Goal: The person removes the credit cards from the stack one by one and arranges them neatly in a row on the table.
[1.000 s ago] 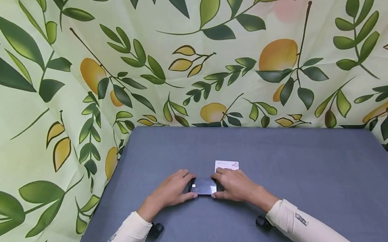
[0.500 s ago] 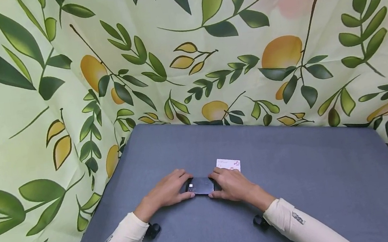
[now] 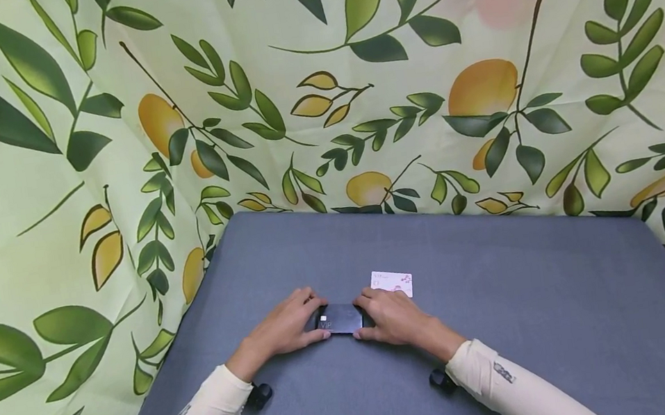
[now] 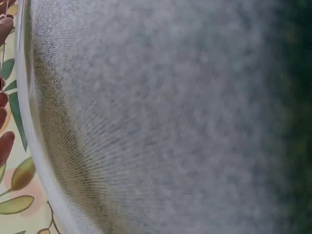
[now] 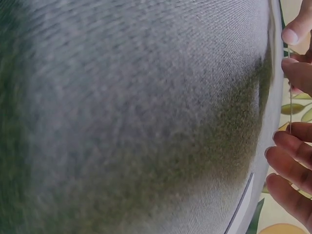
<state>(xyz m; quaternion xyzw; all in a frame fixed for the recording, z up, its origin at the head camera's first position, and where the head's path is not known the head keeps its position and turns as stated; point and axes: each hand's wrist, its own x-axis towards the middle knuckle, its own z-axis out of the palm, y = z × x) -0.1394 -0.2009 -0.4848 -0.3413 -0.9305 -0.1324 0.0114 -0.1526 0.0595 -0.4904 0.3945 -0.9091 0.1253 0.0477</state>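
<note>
A dark card [image 3: 341, 319] with "VIP" and a small pale square on its face is between my two hands in the head view. My left hand [image 3: 283, 323] pinches its left end between thumb and fingers. At the opposite end, my right hand [image 3: 396, 316] grips it the same way. Seen edge-on in the right wrist view, the card [image 5: 291, 109] is a thin line between thumb and fingertips. Just behind the right hand lies a white card [image 3: 393, 281] with pink print, its lower part hidden by that hand. Only some fingertips [image 4: 5, 146] show in the left wrist view.
The hands work over a table [image 3: 541, 306] covered in grey-blue cloth. A leaf-and-fruit printed curtain [image 3: 405, 86] hangs along its back and left sides. Dark wrist cameras show under the left wrist [image 3: 260, 396] and the right wrist [image 3: 441, 380].
Both hands have shifted slightly left with the dark card between them. More of the white card shows behind the right hand. The view has also moved a little.
</note>
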